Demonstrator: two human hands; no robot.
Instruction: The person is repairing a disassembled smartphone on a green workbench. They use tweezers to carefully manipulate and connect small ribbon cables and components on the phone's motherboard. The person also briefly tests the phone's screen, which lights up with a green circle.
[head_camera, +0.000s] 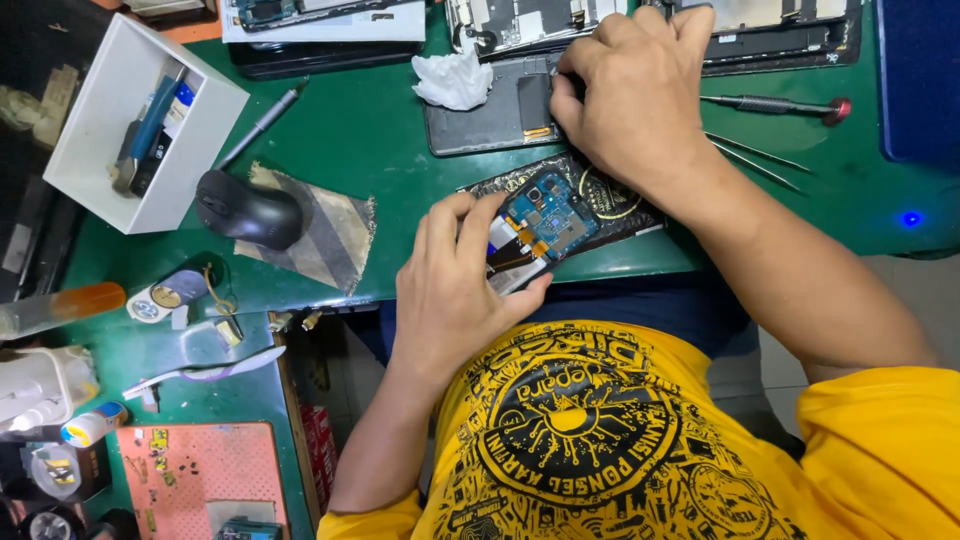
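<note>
left hand: clenched round the near end of the phone, thumb under its corner, fingers curled over the top edge, pinning it at the front edge of the bench.
phone: opened, back cover off, blue board and gold parts bare; it lies slanted at the bench's front edge, its near corner hanging over the person's lap.
right hand: knuckles up, bent over the far end of the phone and the grey panel behind it; fingertips hidden, so whether it pinches a small part or a tool i cannot tell.
grey panel: flat, just behind the phone, a crumpled tissue on its far left corner.
right side of bench: screwdriver with a red cap, and tweezers just nearer, both lying loose beside the right wrist.
back edge: more stripped phones in a row.
left side: black mouse on a cloth scrap, a pen behind it, a white box of tools at the left edge.
step, as i judge it: the board is exposed and steadied, and the work is on its far end.
next move calls for: a steady left-hand hold, fine fingertip control, light force on the thin flex strips, likely the tweezers or screwdriver.
</note>
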